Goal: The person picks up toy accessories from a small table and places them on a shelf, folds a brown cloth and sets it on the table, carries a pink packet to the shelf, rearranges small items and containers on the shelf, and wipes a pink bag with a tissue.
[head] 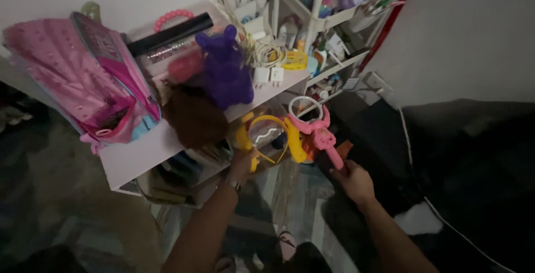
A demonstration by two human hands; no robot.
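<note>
My left hand [243, 163] grips a yellow ring-shaped plastic toy [271, 134] just below the edge of a white shelf top [146, 148]. My right hand [353, 182] is closed around the handle of a pink toy [317, 125] with a round hoop at its top. The two toys touch or overlap in front of the shelf. On the shelf top lie a purple plush animal [225, 70] and a brown furry plush [194, 117].
A pink backpack [83, 78] leans at the shelf's left end beside a clear box with a pink handle [173, 18]. Cables and chargers [268, 61] lie at its right end. A white rack [329, 22] stands crowded with small items. A dark sofa or bed [473, 156] lies right.
</note>
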